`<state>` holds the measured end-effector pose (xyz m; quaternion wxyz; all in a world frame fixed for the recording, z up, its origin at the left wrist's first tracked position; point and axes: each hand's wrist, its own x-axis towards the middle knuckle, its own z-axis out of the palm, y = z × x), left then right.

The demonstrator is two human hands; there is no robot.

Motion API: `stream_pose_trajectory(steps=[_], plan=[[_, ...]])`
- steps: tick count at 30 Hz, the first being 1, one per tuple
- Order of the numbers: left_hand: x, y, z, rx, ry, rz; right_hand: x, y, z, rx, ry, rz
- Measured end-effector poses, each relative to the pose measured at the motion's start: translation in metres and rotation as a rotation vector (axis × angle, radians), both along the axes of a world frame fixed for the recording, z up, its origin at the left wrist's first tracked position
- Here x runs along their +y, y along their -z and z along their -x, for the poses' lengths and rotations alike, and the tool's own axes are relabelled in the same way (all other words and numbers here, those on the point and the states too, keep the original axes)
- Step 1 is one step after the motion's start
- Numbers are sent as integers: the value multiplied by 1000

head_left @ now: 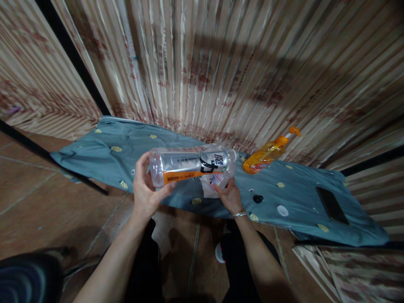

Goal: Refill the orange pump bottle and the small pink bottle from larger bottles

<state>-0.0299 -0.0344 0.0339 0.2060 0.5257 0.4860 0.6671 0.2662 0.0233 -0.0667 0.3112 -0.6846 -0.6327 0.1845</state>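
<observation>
A clear plastic bottle (189, 162) with a silver, black and orange label lies nearly level in the air, its neck pointing right. My left hand (148, 187) is wrapped round its base end. Just below the neck, my right hand (230, 195) is closed on a small white packet with pink print (208, 187); a see-through part shows by the fingertips, its shape unclear. Right of the neck stands a pump bottle of orange liquid (263, 156). A small black cap (258, 198) and a whitish round disc (283, 210) lie right of my right hand.
Blue-green cloth with yellow prints (176, 202) covers the narrow table. A black phone (332, 205) lies at its right end. Behind hangs a pleated, patterned curtain (195, 75). Black poles (75, 59) rise at the left, and a dark round object (30, 277) sits at lower left.
</observation>
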Motion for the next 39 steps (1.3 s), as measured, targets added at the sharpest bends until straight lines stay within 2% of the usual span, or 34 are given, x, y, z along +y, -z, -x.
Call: stream_pose_trajectory(steps=[8, 16, 22, 39], plan=[[0, -2, -1, -9, -13, -2, 0, -4, 1, 39, 18, 83], [0, -1, -2, -5, -15, -6, -1, -5, 1, 81, 20, 40], [1, 2, 1, -1, 0, -12, -1, -8, 1, 95, 15, 66], [0, 0, 0, 17, -7, -3, -1, -6, 1, 52, 18, 52]])
